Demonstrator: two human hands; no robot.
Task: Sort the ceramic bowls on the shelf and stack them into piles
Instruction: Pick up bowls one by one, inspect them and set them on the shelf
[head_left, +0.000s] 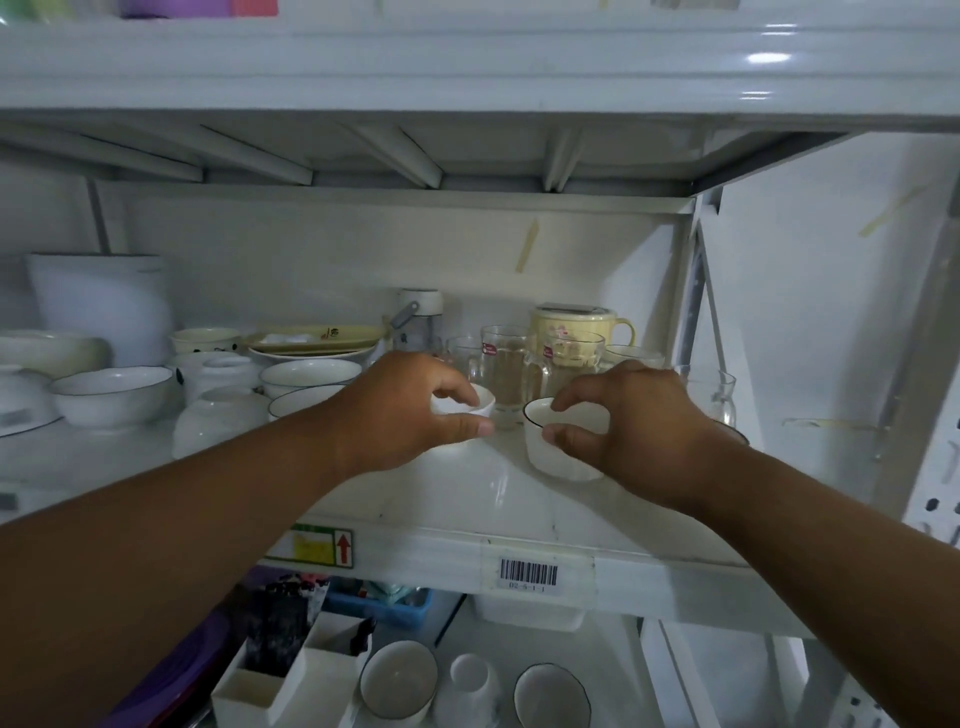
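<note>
Both hands (410, 410) (623, 421) grip bowls (467, 408) (556, 441) near shelf edge (519, 545).

the small bowl (563, 441) under the right hand is white with a thin dark rim line; the other small bowl (470, 408) is plain white. the shelf (519, 551) is white, with a black-striped barcode label (528, 574). the lidded mug (576, 325) is pale yellow with a pinkish print.

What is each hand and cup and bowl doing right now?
left hand: grips a small white cup
right hand: fingers pinch the rim of a black-rimmed cup
black-rimmed cup: upright on the shelf
glass mugs: upright, empty
black-rimmed bowl: upright, unstacked
</note>
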